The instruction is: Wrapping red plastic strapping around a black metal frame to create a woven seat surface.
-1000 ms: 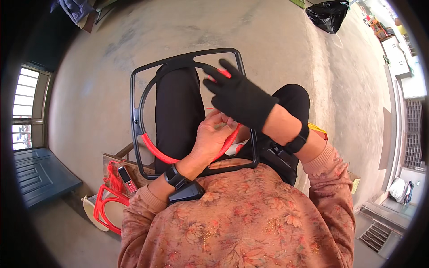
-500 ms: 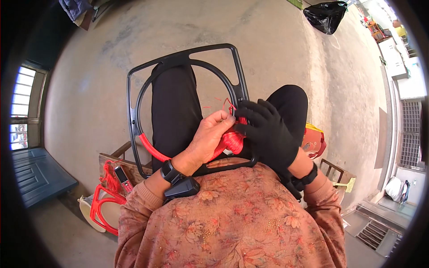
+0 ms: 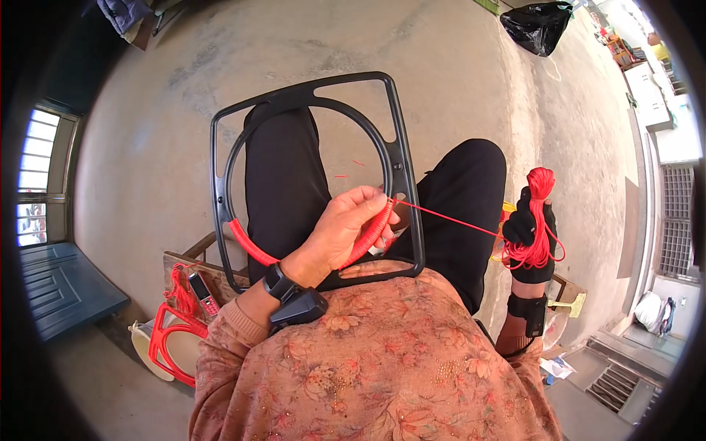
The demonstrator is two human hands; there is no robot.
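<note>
Here, the left hand (image 3: 347, 223) pinches red cord wrapping (image 3: 374, 232) on the black plastic frame (image 3: 399, 181); rightward of it, the gloved right hand (image 3: 522, 225) clasps the cord hank (image 3: 541, 185), strand (image 3: 448, 217) taut between.

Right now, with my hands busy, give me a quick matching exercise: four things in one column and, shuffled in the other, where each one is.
Things:
1. Bundle of red cord
2. Black frame
3. Phone
4. Black plastic bag

Places:
A. On the floor, ahead and to the right
B. Over the left leg, in the grip of the bare left hand
C. In the gloved right hand
D. On the wooden board at the person's left

Right pairs: 1-C, 2-B, 3-D, 4-A
</note>
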